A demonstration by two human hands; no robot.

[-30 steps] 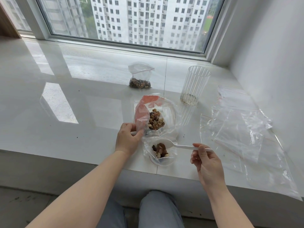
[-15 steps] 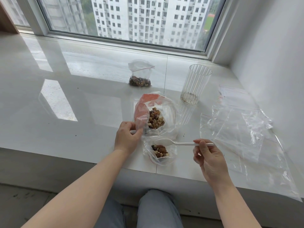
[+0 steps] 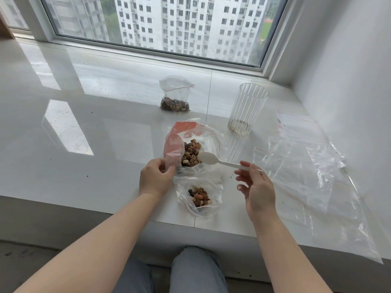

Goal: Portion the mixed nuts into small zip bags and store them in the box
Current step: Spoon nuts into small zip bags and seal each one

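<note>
Presently the mixed nuts sit mostly in the large bag near the sill's front edge, pinched open by the left hand, while the right hand grips an empty spoon; one small bag part-filled, another filled, no box visible.

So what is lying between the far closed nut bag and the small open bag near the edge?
In the head view, the big nut bag lies between them, with the spoon bowl at its mouth.
</note>
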